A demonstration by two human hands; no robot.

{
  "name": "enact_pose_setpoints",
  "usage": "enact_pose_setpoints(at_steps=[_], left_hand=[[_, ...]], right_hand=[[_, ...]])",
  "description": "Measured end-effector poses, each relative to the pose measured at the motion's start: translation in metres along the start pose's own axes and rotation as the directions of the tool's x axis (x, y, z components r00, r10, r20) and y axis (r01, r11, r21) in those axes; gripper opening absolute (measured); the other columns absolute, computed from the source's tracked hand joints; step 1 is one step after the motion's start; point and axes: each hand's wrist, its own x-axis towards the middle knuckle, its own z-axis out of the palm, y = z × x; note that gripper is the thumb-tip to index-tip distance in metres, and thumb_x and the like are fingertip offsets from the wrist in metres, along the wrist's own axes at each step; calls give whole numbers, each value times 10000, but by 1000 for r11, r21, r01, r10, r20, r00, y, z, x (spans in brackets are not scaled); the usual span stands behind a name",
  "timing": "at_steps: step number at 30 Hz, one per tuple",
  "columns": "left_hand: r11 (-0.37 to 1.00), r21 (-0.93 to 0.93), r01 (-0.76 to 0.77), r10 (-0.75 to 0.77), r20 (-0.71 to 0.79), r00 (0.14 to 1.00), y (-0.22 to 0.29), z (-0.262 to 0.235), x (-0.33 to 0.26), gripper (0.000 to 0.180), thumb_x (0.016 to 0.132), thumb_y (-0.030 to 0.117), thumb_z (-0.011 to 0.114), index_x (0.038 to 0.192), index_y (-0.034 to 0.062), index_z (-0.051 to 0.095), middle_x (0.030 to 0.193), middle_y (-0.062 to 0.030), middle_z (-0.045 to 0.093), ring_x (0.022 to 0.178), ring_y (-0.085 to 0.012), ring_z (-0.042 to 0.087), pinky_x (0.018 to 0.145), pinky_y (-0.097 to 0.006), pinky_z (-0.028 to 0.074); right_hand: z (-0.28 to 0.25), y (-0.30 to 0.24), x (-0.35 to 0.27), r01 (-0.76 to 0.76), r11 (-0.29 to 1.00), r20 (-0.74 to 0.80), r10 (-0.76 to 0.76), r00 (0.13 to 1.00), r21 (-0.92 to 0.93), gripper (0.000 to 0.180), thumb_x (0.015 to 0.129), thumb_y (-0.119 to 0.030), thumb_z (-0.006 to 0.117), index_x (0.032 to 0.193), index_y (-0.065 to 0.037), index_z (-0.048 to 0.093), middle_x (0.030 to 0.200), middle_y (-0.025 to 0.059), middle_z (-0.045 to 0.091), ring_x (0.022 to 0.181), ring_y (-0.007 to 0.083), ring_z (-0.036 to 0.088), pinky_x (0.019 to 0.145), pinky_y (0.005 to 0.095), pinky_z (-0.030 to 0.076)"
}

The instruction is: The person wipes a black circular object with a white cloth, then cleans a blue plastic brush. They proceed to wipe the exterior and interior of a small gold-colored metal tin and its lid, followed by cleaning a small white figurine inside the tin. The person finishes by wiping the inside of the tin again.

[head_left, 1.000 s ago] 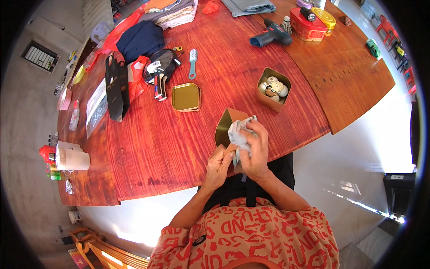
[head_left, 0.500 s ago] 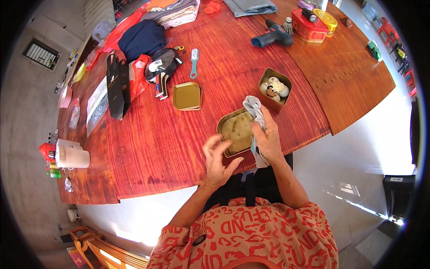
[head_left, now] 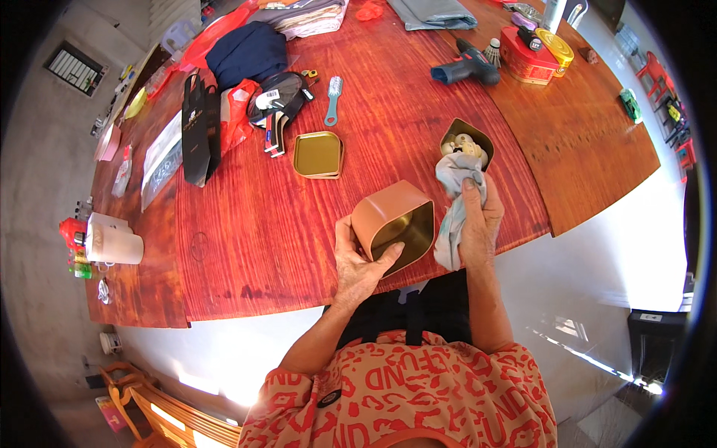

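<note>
My left hand [head_left: 360, 263] grips a copper-coloured tin box [head_left: 382, 212], thumb inside its rim and fingers round the outer wall. The box is tilted, its gold-coloured opening turned toward me and to the right. In my right hand [head_left: 482, 218] a crumpled grey-white cloth [head_left: 452, 201] hangs down, pinched between thumb and fingers, just right of the box. Behind the cloth stands a second tin [head_left: 487, 138] with pale rounded objects [head_left: 470, 144] in it, partly covered from view. Farther left, gold-coloured lids [head_left: 317, 155] lie stacked on the table.
On the red wooden table [head_left: 254, 246] are a teal hairbrush [head_left: 333, 101], a black paper bag [head_left: 200, 134], a power drill [head_left: 467, 66], a shuttlecock [head_left: 492, 52] and a red tin [head_left: 527, 56]. A white cup [head_left: 113, 245] stands at the left. The table's near edge runs before my body.
My left hand, apart from the tin before, now holds it, lifted and tipped. My right hand has moved right with the cloth, away from the tin's rim.
</note>
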Motion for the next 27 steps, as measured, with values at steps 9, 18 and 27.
enact_pose_setpoints(at_steps=[9, 18, 27], left_hand=[[961, 234, -150, 155, -3, 988, -1, 2, -4, 544, 708, 20, 740, 1129, 28, 396, 1016, -90, 534, 941, -157, 553, 823, -317, 476], [984, 137, -109, 94, 114, 989, -23, 2, -11, 543, 668, 16, 742, 1110, 18, 426, 1038, -93, 516, 965, -176, 556, 823, -324, 471], [942, 291, -168, 112, 200, 973, -5, -1, -8, 528, 665, 34, 731, 1108, 37, 445, 992, -116, 565, 920, -229, 602, 794, -357, 498]], right_hand=[[9, -7, -14, 595, 673, 559, -313, 768, -440, 197, 757, -26, 640, 949, 11, 609, 1092, 172, 595, 1070, 344, 560, 874, 410, 448], [3, -9, -2, 622, 592, 628, -236, 741, -512, 181, 749, -124, 647, 897, -28, 603, 968, 118, 604, 883, 304, 546, 726, 426, 425], [14, -43, 28, 332, 942, -175, -334, 926, -44, 307, 960, -96, 474, 1256, -30, 423, 1067, 64, 545, 855, 150, 565, 739, 289, 502]])
